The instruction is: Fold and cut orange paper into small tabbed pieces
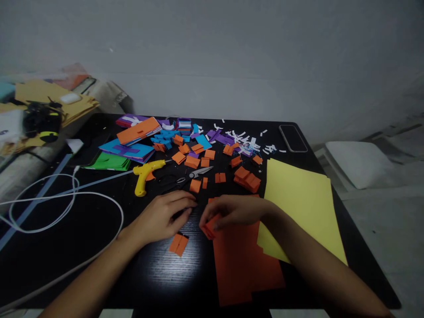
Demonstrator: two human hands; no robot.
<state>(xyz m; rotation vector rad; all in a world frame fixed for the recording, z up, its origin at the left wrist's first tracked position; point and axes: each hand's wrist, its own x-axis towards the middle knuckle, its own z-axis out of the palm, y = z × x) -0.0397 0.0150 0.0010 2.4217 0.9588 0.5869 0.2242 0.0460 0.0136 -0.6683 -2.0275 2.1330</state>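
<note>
My right hand (pixel 232 210) pinches a small folded orange paper piece (pixel 211 227) above the left edge of a large orange paper sheet (pixel 245 265). On the black table top, my left hand (pixel 168 214) rests with its thumb apart from its bent fingers and nothing visible between them. One creased orange square (pixel 179 244) lies just below that hand. Beyond the fingertips are scissors (pixel 200 172) with black handles, partly in shadow. Several more folded orange pieces (pixel 247 179) are scattered past both hands, some of them stacked.
A yellow glue gun (pixel 145 174) lies at the left, near a looping white cable (pixel 121 210). Yellow paper sheets (pixel 301 203) cover the right side. Farther back are coloured paper bundles (pixel 127 150), white paper scraps (pixel 243 140) and a phone (pixel 293 138).
</note>
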